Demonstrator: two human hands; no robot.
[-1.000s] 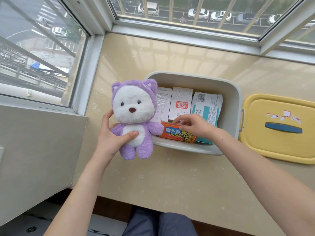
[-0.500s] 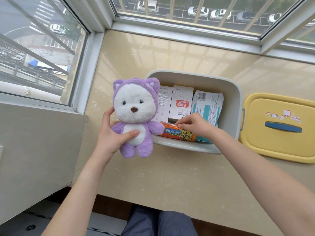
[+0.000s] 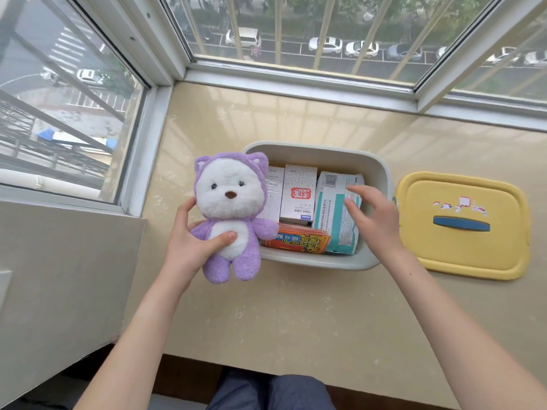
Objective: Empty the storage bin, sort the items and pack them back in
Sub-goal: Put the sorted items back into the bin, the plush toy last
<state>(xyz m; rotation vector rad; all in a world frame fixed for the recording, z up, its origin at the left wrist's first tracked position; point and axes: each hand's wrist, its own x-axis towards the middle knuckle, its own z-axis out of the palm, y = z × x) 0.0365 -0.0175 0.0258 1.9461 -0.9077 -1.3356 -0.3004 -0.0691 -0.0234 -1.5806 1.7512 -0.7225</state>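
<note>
A grey storage bin (image 3: 381, 179) sits on the beige sill. Inside it stand two white boxes (image 3: 297, 192), a teal-and-white packet (image 3: 333, 220) and, at the near side, an orange packet (image 3: 299, 242). My left hand (image 3: 189, 244) holds a purple-and-white plush bear (image 3: 229, 208) upright at the bin's left edge, thumb on its belly. My right hand (image 3: 373, 217) hovers over the right side of the bin, fingers spread above the teal packet, holding nothing.
The bin's yellow lid (image 3: 461, 226) with a blue handle lies flat to the right of the bin. Window frames (image 3: 154, 119) close off the sill at the left and back. A grey wall panel (image 3: 59, 276) stands at the left. My knees show below the sill's front edge.
My right hand has left the orange packet and risen to the right, fingers spread over the teal packet. The bear stays in my left hand.
</note>
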